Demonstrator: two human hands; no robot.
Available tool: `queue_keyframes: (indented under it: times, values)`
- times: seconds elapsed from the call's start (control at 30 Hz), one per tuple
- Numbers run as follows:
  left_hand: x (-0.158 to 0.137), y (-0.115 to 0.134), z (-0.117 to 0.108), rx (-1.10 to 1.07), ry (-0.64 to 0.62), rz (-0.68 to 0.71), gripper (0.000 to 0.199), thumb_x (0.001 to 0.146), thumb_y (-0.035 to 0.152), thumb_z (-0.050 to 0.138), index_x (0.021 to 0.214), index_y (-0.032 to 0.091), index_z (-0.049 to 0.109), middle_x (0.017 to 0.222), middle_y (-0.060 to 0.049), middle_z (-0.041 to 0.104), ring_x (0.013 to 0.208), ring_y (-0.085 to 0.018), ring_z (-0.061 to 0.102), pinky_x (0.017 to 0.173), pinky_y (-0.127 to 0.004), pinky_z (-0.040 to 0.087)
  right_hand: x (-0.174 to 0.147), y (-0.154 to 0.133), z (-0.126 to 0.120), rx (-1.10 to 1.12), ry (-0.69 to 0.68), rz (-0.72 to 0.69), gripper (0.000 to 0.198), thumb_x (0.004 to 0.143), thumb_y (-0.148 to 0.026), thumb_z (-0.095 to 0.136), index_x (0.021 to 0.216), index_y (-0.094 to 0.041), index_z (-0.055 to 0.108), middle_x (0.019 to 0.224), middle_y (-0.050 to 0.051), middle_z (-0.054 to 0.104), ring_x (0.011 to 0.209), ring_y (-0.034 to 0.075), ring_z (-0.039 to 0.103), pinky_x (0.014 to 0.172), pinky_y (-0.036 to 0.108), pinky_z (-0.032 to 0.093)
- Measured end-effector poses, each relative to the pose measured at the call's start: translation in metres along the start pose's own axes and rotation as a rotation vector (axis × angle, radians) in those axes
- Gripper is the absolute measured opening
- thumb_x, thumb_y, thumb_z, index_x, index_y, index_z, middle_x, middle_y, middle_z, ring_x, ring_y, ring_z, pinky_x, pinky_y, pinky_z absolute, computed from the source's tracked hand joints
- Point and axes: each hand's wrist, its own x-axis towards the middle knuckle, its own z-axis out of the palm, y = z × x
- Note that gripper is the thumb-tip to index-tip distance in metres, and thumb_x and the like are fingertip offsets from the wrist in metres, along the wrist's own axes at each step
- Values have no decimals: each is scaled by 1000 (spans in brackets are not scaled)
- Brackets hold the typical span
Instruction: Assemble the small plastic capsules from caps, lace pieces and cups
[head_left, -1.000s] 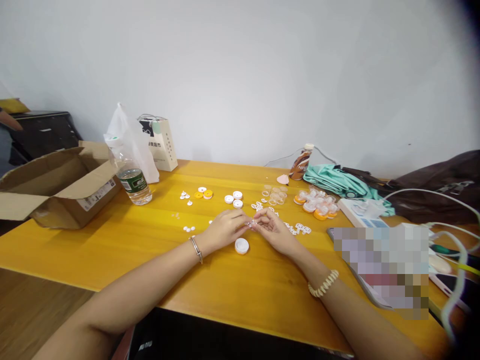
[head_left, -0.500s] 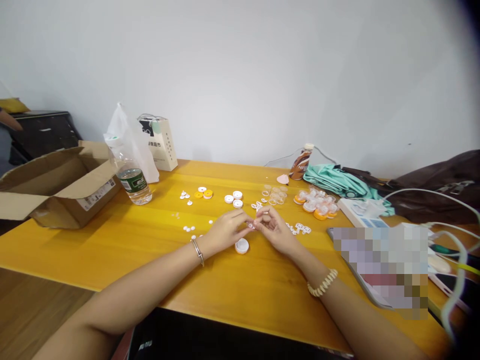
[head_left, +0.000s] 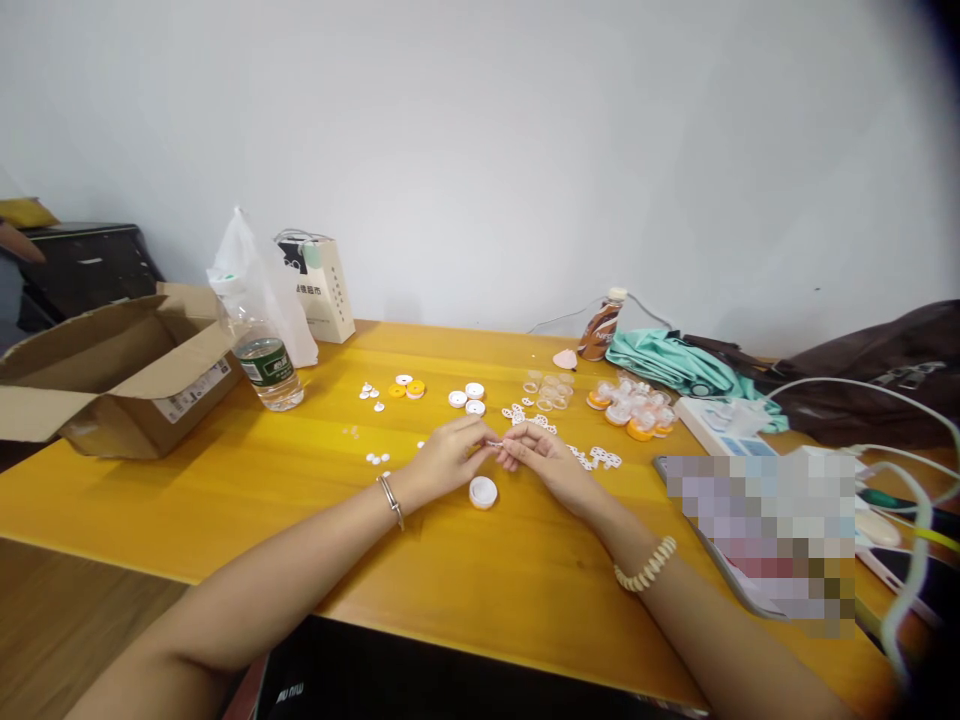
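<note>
My left hand [head_left: 456,452] and my right hand [head_left: 538,455] meet fingertip to fingertip above the table. Between them they pinch a small white plastic piece [head_left: 495,444], mostly covered by the fingers. Just below the hands sits a round white cup-like part [head_left: 483,492] with an orange edge. Beyond my right hand lie flat white pieces with holes [head_left: 534,418], and more of these cut-out pieces [head_left: 600,458] lie to its right. Small white discs [head_left: 378,458] are left of my left hand. Three white round caps [head_left: 466,398] stand farther back.
Clear rings [head_left: 551,390] and clear-and-orange assembled pieces [head_left: 634,408] lie at the right, near a tablet-like slab [head_left: 720,540] and cables. A cardboard box [head_left: 127,370] and a water bottle [head_left: 266,360] stand left. A drink bottle [head_left: 602,325] and green cloth [head_left: 675,360] are at the back.
Both hands have shifted slightly left, still together at the fingertips. More of the white cut-out pieces behind my right hand now show. The round cup-like part has stayed in place.
</note>
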Motion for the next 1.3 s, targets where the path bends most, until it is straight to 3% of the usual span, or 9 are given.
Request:
queue_keyframes:
  times: [0.13, 0.23, 0.37, 0.47, 0.63, 0.77, 1.0, 1.3]
  values:
    - [1, 4, -3, 12, -29, 33, 15, 82, 23, 49, 94, 17, 56, 90, -5, 58, 85, -14, 53, 77, -27, 44, 2, 2, -4, 54, 96, -9, 20, 68, -34, 66, 75, -18, 55, 71, 0, 63, 66, 12, 57, 66, 27, 44]
    - [0, 5, -3, 0, -1, 20, 29, 80, 29, 53, 108, 18, 51, 103, -7, 55, 97, -16, 50, 87, -29, 41, 6, 2, -18, 113, 371, -111, 20, 64, -29, 69, 74, -19, 55, 70, -2, 61, 65, 11, 57, 67, 26, 44]
    - [3, -1, 0, 63, -49, 15, 22, 84, 26, 45, 103, 17, 53, 99, -6, 56, 94, -15, 51, 87, -29, 41, 11, 0, -45, 206, 805, -304, 20, 65, -30, 68, 74, -20, 53, 65, -3, 59, 63, 11, 57, 66, 26, 45]
    - [16, -10, 7, 180, -117, 54, 25, 84, 23, 45, 107, 16, 51, 102, -8, 55, 97, -17, 50, 88, -31, 40, 12, 0, -53, 184, 936, -362, 22, 65, -32, 67, 75, -19, 52, 65, -3, 58, 62, 12, 58, 65, 27, 46]
    - [58, -24, 22, 391, -285, 123, 28, 83, 19, 42, 109, 16, 52, 99, -10, 56, 94, -20, 51, 83, -33, 41, 11, 3, -44, 109, 865, -315, 21, 66, -34, 66, 73, -20, 52, 66, -2, 58, 64, 13, 59, 66, 29, 47]
    - [78, -32, 36, 460, -314, 96, 21, 84, 23, 42, 87, 15, 61, 86, -10, 58, 82, -21, 54, 76, -32, 42, 11, 5, -39, 82, 795, -287, 21, 67, -34, 65, 74, -20, 52, 68, -1, 58, 66, 14, 59, 68, 31, 48]
    - [70, -30, 42, 456, -312, 79, 24, 84, 24, 42, 78, 13, 62, 79, -9, 59, 70, -18, 56, 66, -28, 42, 11, 7, -38, 67, 768, -268, 22, 67, -36, 65, 74, -21, 51, 69, -1, 59, 68, 15, 60, 69, 32, 48]
    - [45, -20, 20, 309, -222, 72, 23, 84, 26, 43, 81, 16, 64, 85, -7, 62, 82, -17, 55, 74, -28, 41, 11, 9, -33, 46, 689, -201, 25, 65, -40, 66, 73, -21, 52, 68, -1, 59, 65, 15, 59, 65, 31, 48]
